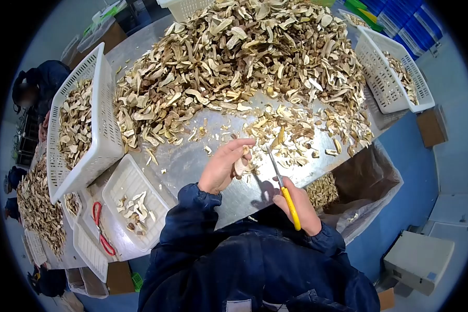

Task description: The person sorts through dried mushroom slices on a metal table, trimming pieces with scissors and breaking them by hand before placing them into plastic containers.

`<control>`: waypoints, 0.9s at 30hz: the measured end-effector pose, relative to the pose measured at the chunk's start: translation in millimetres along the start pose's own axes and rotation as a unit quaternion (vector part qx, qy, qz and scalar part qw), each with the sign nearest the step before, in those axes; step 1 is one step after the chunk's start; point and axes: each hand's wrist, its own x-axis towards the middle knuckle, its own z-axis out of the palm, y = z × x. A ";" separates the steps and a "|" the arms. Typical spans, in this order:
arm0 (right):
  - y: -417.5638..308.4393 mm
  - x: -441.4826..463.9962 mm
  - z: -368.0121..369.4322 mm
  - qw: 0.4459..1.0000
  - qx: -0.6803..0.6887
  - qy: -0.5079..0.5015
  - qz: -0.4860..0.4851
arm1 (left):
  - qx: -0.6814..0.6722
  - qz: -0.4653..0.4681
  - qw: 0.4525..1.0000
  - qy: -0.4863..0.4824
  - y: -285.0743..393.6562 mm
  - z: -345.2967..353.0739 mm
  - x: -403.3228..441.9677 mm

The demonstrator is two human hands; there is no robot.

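My left hand pinches a pale dried mushroom slice between thumb and fingers, above the metal table. My right hand is closed round scissors with yellow handles. Their narrow metal blades point up and away from me, a short way right of the slice and apart from it; whether the blades are parted I cannot tell. Just beyond both hands lie scattered mushroom pieces. Behind them rises a large heap of dried mushroom slices.
White baskets of slices stand left and right. A shallow white tray and red-handled scissors lie at left. Below the table's right edge is a lined box with mushroom pieces. A person is at far left.
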 end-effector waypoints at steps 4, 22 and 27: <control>0.1 -0.3 3.8 0.999 -0.041 -0.013 -0.013 | 0.043 0.026 0.998 0.023 1.9 11.2 -4.1; 0.7 -2.3 2.1 1.000 -0.020 -0.010 -0.011 | 0.239 -0.037 0.969 -0.041 -5.1 8.1 -6.5; -7.4 -1.3 2.7 0.998 0.001 -0.005 -0.060 | 0.283 -0.037 0.957 -0.057 3.6 19.4 -10.3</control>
